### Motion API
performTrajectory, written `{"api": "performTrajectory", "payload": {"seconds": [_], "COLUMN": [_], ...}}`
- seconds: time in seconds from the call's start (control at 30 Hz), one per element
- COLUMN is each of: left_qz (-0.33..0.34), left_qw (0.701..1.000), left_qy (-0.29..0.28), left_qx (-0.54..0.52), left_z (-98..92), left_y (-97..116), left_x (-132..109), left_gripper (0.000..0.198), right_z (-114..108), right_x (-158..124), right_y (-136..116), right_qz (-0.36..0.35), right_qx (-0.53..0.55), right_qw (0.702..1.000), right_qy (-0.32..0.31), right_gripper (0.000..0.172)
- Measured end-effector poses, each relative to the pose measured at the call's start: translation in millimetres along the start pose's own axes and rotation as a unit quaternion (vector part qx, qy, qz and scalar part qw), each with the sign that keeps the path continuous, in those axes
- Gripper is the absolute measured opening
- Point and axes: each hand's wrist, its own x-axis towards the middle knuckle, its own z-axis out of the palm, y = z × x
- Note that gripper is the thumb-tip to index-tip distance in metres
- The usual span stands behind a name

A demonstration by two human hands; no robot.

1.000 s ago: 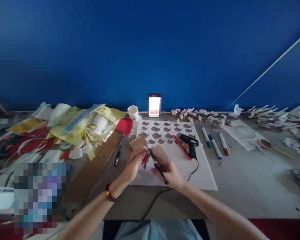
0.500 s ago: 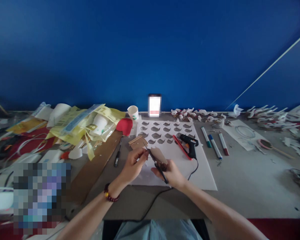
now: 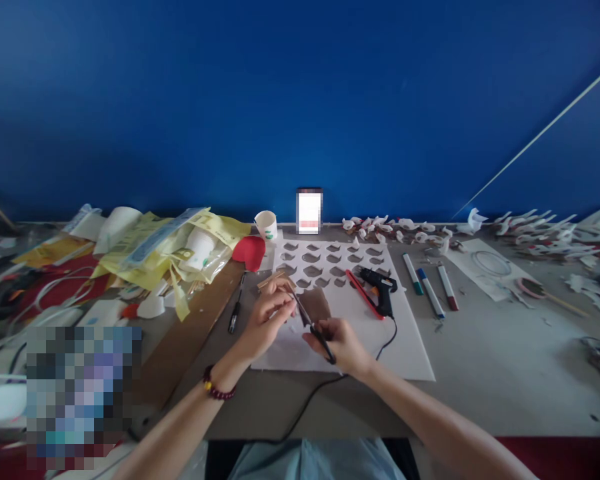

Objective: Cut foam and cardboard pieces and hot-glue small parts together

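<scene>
Black-handled scissors (image 3: 322, 343) are gripped in my right hand (image 3: 344, 347), their blades pointing up and left. My left hand (image 3: 267, 321) is closed near the blade tips, its fingers pinched; whatever is between them is too small to make out. A brown piece (image 3: 316, 305) lies just beyond the scissors, over the white sheet (image 3: 400, 333). Behind my left fingers is a small tan cardboard piece (image 3: 279, 277), partly hidden by them. Rows of grey fish-like shapes (image 3: 313, 271) fill the far part of the sheet.
A black glue gun (image 3: 380, 287) and a red tool (image 3: 364, 297) lie right of my hands, the cord running toward me. Markers (image 3: 431, 293) are farther right. A pen (image 3: 237, 307), red piece (image 3: 250, 253) and yellow packaging (image 3: 145, 253) lie left.
My left hand has shifted slightly left and turned, with its fingers raised. The brown piece, earlier against my right hand, now shows lying flatter beyond the scissors.
</scene>
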Motion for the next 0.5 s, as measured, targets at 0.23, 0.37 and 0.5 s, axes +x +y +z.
{"api": "performTrajectory", "payload": {"seconds": [0.23,0.37,0.5], "left_qz": [-0.063,-0.104,-0.121], "left_qw": [0.995,0.990,0.992], "left_qy": [0.005,0.033,-0.020], "left_qx": [-0.072,-0.088,0.006], "left_z": [-2.3,-4.1,-3.2], "left_y": [-7,-15,-14], "left_x": [0,3,1], "left_gripper": [0.034,0.030,0.030], "right_z": [-2,-14,-29], "right_x": [4,10,16], "right_y": [2,1,4], "right_qz": [0.020,0.006,-0.022], "right_qx": [0.038,0.050,-0.058], "right_qw": [0.999,0.995,0.984], "right_qy": [0.015,0.087,0.170], "right_gripper": [0.042,0.038,0.030]}}
